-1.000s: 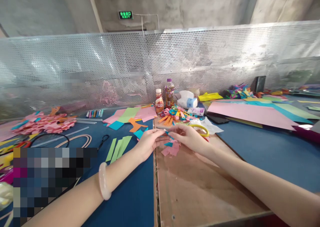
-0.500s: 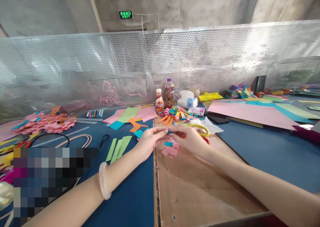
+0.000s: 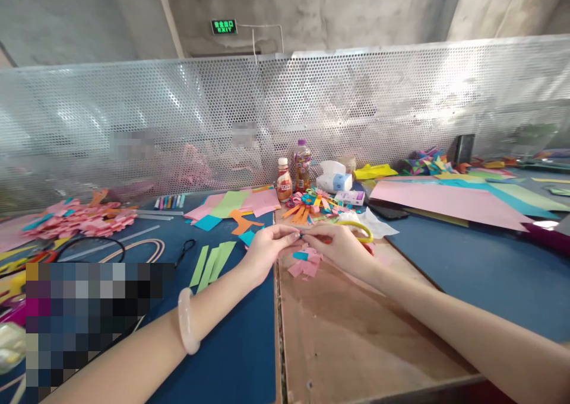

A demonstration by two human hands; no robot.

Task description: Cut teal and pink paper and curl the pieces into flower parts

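My left hand [image 3: 266, 253] and my right hand [image 3: 341, 247] meet fingertip to fingertip above the bare wooden board. Pinched between them is a small blue paper piece [image 3: 301, 235], mostly covered by the fingers. Just below lie pink paper scraps [image 3: 307, 267] with a blue paper scrap [image 3: 300, 255] on top. Scissors with a yellow handle [image 3: 366, 231] rest partly behind my right hand. To the left of my left hand are green paper strips [image 3: 211, 264] and an orange paper cutout [image 3: 243, 221].
Behind my hands stand a coffee bottle [image 3: 284, 181], a drink bottle [image 3: 301, 166] and a tissue pack [image 3: 335, 178], near a pile of colourful paper strips [image 3: 314, 205]. Pink paper flowers [image 3: 84, 217] lie at left, large pink sheets [image 3: 445, 202] at right. A perforated metal screen [image 3: 200, 113] closes the back.
My fingertips have shifted slightly around the blue paper piece, showing less of it. The hands stay in nearly the same place.
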